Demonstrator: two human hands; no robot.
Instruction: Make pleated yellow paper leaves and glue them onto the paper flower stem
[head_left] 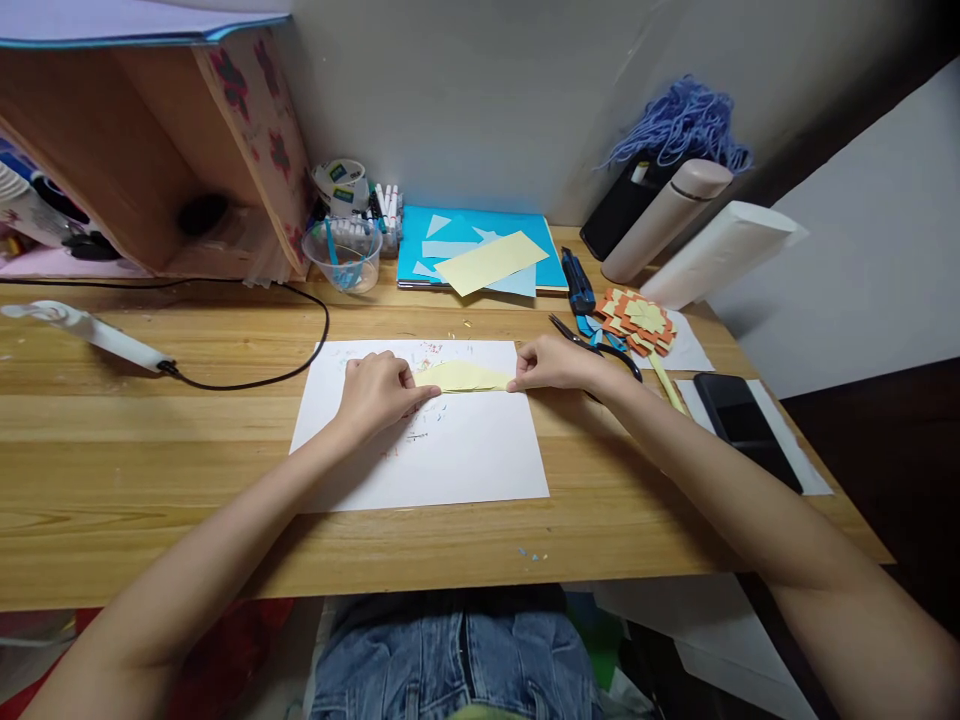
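Observation:
A folded strip of pale yellow paper (469,378) lies over a white sheet (450,460) marked with coloured smudges. My left hand (382,388) pinches the strip's left end, with the thumb along its lower edge. At the other end, my right hand (551,363) grips the right tip between thumb and fingers. The paper's middle bulges up slightly between the two hands. Just beyond my right wrist lie black-handled scissors (600,347), partly hidden by that arm.
At the back sits a blue folder (409,225) with paper pieces, beside a clear plastic cup (345,262). A utility knife (577,280), an orange-and-yellow paper flower (637,320), a bottle (664,225) and a phone (739,415) stand or lie right. A black cable (247,386) crosses the left side.

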